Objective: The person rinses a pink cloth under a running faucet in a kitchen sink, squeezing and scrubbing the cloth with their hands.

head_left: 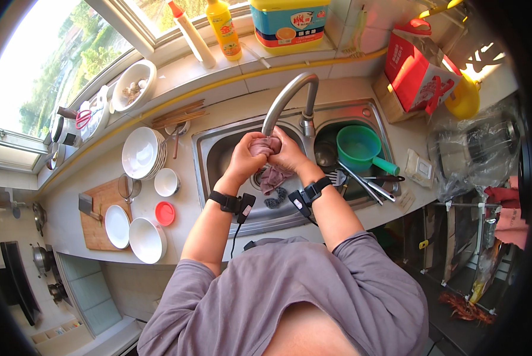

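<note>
Both my left hand (243, 158) and my right hand (289, 150) grip a bunched pinkish-purple cloth (266, 146) over the left basin of a steel sink (206, 178). The cloth is right under the spout of a curved faucet (288, 91). Part of a similar pinkish cloth (274, 178) hangs or lies below my hands near the drain; I cannot tell whether it is the same piece. A dark grey scouring pad (275, 199) lies on the basin floor, close to that lower cloth. Each of my wrists wears a black strap with a small device.
In the right basin are a green dipper (358, 144), a metal ladle (325, 153) and several utensils. Left of the sink stand stacked white bowls (140, 153), a red lid (165, 213), a white bowl (146, 240) and a cutting board (92, 231) with a cleaver (87, 204). Bottles (223, 31) line the sill.
</note>
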{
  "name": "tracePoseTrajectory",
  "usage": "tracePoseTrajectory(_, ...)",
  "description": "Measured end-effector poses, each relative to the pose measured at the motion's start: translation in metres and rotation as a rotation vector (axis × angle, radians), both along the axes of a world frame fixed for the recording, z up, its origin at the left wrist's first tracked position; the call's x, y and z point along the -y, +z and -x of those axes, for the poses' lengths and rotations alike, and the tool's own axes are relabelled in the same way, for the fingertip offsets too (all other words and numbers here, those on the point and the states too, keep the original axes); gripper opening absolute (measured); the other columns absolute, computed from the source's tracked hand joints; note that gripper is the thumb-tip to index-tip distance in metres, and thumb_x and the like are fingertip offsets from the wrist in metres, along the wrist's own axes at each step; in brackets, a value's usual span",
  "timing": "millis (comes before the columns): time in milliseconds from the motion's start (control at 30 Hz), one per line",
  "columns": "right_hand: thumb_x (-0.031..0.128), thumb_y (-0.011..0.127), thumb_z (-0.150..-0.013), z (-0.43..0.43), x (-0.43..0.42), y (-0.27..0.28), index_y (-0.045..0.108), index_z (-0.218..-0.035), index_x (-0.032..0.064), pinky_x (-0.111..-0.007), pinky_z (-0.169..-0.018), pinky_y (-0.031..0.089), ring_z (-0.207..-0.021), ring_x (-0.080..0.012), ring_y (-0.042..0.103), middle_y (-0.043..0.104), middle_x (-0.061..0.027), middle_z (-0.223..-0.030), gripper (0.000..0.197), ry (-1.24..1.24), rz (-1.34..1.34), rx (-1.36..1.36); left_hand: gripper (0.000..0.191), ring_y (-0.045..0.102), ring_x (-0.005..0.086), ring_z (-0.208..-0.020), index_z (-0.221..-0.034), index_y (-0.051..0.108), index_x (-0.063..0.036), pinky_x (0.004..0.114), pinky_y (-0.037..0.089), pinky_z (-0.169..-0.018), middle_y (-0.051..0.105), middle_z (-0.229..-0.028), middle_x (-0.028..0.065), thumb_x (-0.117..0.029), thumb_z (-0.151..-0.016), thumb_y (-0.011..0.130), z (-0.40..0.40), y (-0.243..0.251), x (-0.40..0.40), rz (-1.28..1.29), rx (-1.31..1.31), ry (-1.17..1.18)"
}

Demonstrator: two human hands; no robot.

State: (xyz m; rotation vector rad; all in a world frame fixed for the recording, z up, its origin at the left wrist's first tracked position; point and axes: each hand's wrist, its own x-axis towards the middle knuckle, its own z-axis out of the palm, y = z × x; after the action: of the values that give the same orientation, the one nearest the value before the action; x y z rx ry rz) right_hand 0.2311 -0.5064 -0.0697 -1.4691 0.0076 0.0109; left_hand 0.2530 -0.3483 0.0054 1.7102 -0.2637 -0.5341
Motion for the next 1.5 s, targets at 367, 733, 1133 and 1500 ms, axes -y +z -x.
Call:
tracePoseTrajectory(367, 0.014, 0.079, -0.072, 0.009, 0.007, 0.002, 0.061, -0.101, 0.0025, -0.028, -0.078, 0.050, -0.085, -0.0106, 0.060, 0.065, -0.0051, -0.092, 0.036, 0.067, -0.119, -0.170, 0.041, 0.058, 0.0087, -0.078, -0.117, 0.054, -0.0022, 0.022, 0.048, -0.067, 0.062, -0.093, 0.0037, -0.019, -0.084, 0.071, -0.003, -0.030, 0.009, 0.137, -0.072, 0.157)
tracePoseTrajectory(733, 0.031, 0.054, -0.097, 0.001, -0.015, -0.028, 0.062, -0.099, -0.0002, -0.028, -0.067, 0.050, -0.073, -0.0137, 0.061, 0.064, -0.0056, -0.086, 0.032, -0.235, -0.523, -0.321, 0.015, 0.055, 0.0326, -0.089, -0.088, 0.061, -0.0060, 0.041, 0.044, -0.080, 0.059, -0.091, 0.0111, -0.002, -0.074, 0.065, 0.031, 0.003, 0.030, -0.147, 0.885, -0.023)
tracePoseTrajectory(1133, 0.034, 0.048, -0.097, 0.011, -0.044, 0.011, 0.063, -0.079, -0.0042, -0.036, -0.059, 0.044, -0.057, -0.0198, 0.051, 0.060, -0.0136, -0.062, 0.045, -0.419, 0.124, -0.126, 0.010, 0.055, 0.0165, -0.064, -0.099, 0.055, -0.0029, 0.030, 0.047, -0.060, 0.060, -0.079, 0.0087, -0.002, -0.088, 0.054, -0.005, -0.051, 0.016, -0.168, 0.503, 0.356)
tracePoseTrajectory(1500, 0.031, 0.050, -0.094, 0.015, -0.046, 0.010, 0.067, -0.085, -0.0006, -0.036, -0.065, 0.049, -0.069, -0.0264, 0.065, 0.066, -0.0173, -0.073, 0.036, -0.486, 0.300, -0.013, 0.006, 0.061, 0.0388, -0.074, -0.094, 0.055, -0.0069, 0.044, 0.049, -0.064, 0.063, -0.081, 0.0193, -0.008, -0.089, 0.052, 0.001, -0.040, 0.021, -0.253, 0.546, 0.298)
